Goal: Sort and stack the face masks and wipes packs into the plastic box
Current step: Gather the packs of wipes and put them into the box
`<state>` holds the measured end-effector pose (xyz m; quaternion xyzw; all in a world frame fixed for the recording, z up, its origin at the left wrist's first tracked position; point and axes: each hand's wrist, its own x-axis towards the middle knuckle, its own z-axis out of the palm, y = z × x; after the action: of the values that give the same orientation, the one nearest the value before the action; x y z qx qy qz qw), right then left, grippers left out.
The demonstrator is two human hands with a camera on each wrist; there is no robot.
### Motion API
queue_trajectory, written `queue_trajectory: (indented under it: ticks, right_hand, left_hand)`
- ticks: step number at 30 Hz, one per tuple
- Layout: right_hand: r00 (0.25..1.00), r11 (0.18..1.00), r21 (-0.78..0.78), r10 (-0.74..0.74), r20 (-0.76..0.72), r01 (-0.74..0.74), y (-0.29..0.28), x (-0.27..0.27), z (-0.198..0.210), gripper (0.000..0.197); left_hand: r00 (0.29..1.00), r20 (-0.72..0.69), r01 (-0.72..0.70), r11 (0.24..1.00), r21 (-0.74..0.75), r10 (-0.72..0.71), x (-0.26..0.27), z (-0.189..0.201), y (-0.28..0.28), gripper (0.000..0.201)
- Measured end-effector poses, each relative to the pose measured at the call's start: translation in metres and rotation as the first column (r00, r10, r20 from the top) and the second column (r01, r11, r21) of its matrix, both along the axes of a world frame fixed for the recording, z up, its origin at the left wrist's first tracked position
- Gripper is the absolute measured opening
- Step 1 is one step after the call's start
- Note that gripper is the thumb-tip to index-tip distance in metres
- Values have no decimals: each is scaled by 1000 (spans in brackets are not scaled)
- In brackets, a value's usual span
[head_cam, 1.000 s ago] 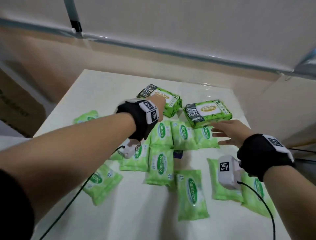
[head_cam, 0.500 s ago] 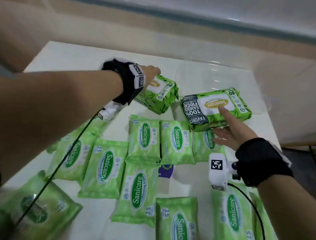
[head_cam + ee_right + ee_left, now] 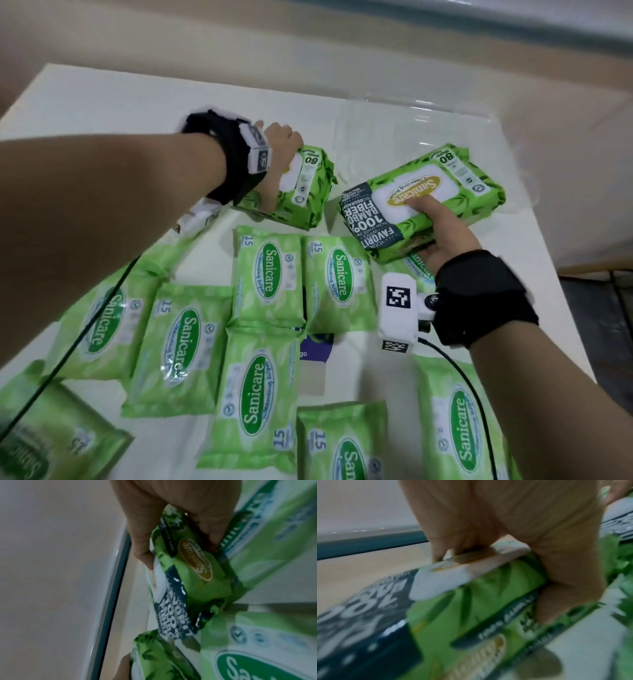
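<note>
Green 80-sheet wipes packs filled both your hands. Your left hand gripped the left pack at 11 o'clock; your right hand clutched the right pack at 1 o'clock, thumb on top, above the small packs.

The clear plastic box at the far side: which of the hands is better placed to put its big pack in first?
Probably the right hand: its large green 80-sheet wipes pack lies nearest the clear plastic box. The left hand grips its own pack farther left.
</note>
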<state>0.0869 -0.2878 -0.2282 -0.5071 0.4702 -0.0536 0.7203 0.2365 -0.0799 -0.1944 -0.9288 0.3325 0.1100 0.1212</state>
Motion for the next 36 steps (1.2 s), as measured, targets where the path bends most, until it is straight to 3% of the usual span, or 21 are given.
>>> queue_trajectory:
  ticks: [5,7,9,10,13,14,16,18,19,23,26,31,33,36]
  right_hand:
    - [981,995,88,-64,181,48,21,-24,11,88]
    - [955,981,195,-64,291,6,37,-39,29,64]
    - [917,956,292,-83,391,-38,55,-61,51,27]
    - [892,940,334,-94,443,-67,64,-72,61,24]
    - [795,882,435,-130,592,-179,95,-106,87,54]
    - [772,871,449,-142,620,-201,107,-117,96,48]
    - [740,854,464,-151,656,-237,132,-138,116,29]
    - [709,845,454,-134,692,-283,159,-159,132,31]
    - [702,839,449,-119,703,-308,172,-168,139,31]
    - [689,816,423,-42,724,-394,218,-196,153,27]
    - [659,772,407,21,751,-488,250,-206,155,67]
    - [648,721,403,84,757,-564,308,-220,165,77]
    - [627,710,373,123,769,-597,333,-227,171,69]
    - [560,716,254,226,797,-650,361,-243,180,27]
  left_hand:
    - [998,60,28,990,-138,-20,-25,18,26,123]
    - [999,17,-26,956,-291,33,-41,43,37,126]
    - [991,-92,-129,845,-518,94,-59,70,48,126]
    - [983,-151,-178,755,-631,106,-71,84,56,126]
    - [937,-322,-345,489,-801,132,-109,127,83,121]
    - [916,-380,-399,416,-817,132,-123,140,96,118]
    - [856,-512,-514,235,-825,75,-154,163,121,113]
    - [788,-616,-615,41,-787,-11,-182,177,148,106]
    - [760,-649,-650,-19,-760,-40,-197,182,162,107]
    - [709,-703,-703,-117,-701,-48,-247,194,220,108]
    - [668,-743,-734,-198,-650,-38,-282,198,264,103]
    - [597,-802,-752,-324,-574,36,-328,205,327,97]
    - [582,-811,-755,-326,-569,68,-343,210,353,84]
    - [586,-808,-731,-395,-557,54,-363,215,398,63]
